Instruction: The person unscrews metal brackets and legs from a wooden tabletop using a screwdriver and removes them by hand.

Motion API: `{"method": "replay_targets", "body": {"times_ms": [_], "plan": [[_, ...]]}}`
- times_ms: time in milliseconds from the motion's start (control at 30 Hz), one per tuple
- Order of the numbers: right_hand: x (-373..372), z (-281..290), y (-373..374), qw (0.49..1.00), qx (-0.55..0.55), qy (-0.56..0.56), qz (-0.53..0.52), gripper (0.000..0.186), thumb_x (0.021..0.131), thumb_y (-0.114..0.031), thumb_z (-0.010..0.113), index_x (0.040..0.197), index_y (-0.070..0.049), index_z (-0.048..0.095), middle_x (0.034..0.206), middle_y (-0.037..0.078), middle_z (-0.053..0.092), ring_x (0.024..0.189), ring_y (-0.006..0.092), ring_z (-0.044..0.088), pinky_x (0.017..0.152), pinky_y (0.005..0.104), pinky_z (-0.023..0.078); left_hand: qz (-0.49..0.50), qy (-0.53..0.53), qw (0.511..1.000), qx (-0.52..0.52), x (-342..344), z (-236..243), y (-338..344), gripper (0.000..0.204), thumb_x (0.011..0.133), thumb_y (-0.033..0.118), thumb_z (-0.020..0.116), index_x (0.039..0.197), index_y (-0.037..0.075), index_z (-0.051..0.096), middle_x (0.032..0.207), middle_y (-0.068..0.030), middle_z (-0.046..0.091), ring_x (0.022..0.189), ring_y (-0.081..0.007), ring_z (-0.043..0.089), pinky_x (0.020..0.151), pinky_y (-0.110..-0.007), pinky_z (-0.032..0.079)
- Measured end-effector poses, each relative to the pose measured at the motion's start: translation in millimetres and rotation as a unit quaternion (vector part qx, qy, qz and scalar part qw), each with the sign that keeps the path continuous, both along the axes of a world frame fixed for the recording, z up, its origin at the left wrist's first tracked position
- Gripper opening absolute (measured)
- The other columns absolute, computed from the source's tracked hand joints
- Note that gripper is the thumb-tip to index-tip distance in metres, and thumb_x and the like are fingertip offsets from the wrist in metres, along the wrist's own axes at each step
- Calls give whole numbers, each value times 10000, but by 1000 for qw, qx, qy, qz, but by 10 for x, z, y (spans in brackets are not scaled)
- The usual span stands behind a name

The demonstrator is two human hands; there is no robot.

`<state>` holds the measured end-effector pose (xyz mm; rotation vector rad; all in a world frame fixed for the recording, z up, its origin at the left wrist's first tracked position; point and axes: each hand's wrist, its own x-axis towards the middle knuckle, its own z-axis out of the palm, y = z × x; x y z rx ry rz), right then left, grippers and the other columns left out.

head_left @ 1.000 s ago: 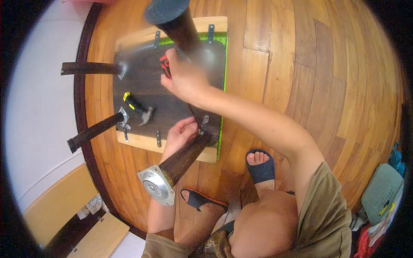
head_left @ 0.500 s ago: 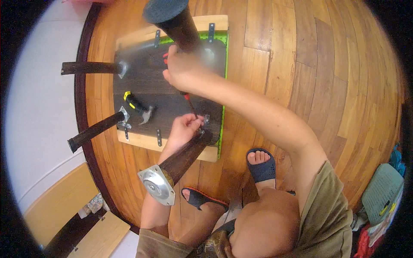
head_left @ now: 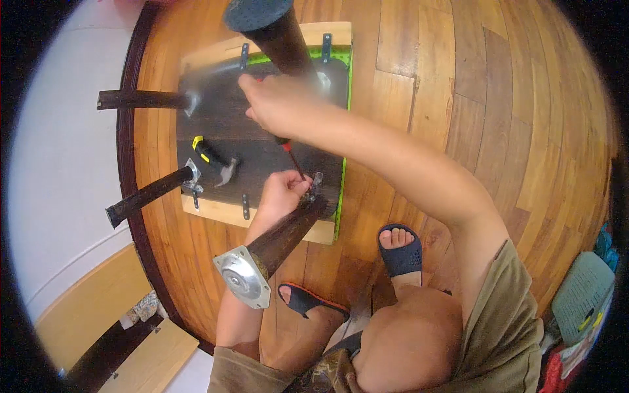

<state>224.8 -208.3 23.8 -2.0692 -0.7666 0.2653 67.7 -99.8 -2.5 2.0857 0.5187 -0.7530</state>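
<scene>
My right hand (head_left: 283, 105) is wrapped round the handle of a red-and-black screwdriver (head_left: 295, 162), whose shaft slants down toward a metal plate (head_left: 318, 179) on an upturned dark brown tabletop (head_left: 255, 160). At the shaft's lower end, my left hand (head_left: 283, 195) has its thumb and fingers pinched together. Whatever sits in that pinch is hidden. A dark leg (head_left: 285, 241) rises from beside this plate toward me, above my left forearm, with a silver mounting plate (head_left: 244, 278) on its near end.
A claw hammer (head_left: 215, 160) with a black-and-yellow handle lies on the tabletop. Dark legs stand at the far left (head_left: 141, 99), near left (head_left: 151, 195) and far right (head_left: 275, 39). Pale wooden strips (head_left: 226, 213) with black brackets edge the top. My sandalled feet (head_left: 398, 252) are close by.
The view has shifted slightly. My right hand has turned a little on the screwdriver's handle, while my left hand keeps its pinch at the metal plate.
</scene>
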Motion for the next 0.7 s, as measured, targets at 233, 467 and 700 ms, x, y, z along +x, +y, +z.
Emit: {"method": "replay_targets", "body": {"times_ms": [233,467,700], "plan": [[-2,58,38,999,-39,24,8,237,818,-150,586,931,28,475,766,231,605,725,370,619,649,453,487,-3,-26,1000,-11,-10,-1,22,111,816,73,628,824,-37,639,654,-102,616,612,-122,548,588,-292,440],[-9,-9,64,999,-9,5,-51,221,795,-127,579,874,46,466,771,253,597,737,378,619,647,444,497,-14,-9,1000,-2,-32,-106,78,141,810,98,635,832,-42,633,656,-121,607,606,-152,552,596,-302,442],[-25,37,47,999,-13,10,-35,241,792,-125,581,891,66,473,805,248,612,770,381,628,664,446,503,19,-10,999,-28,-67,-111,75,155,813,116,641,817,-38,631,638,-120,597,587,-147,533,584,-301,435]]}}
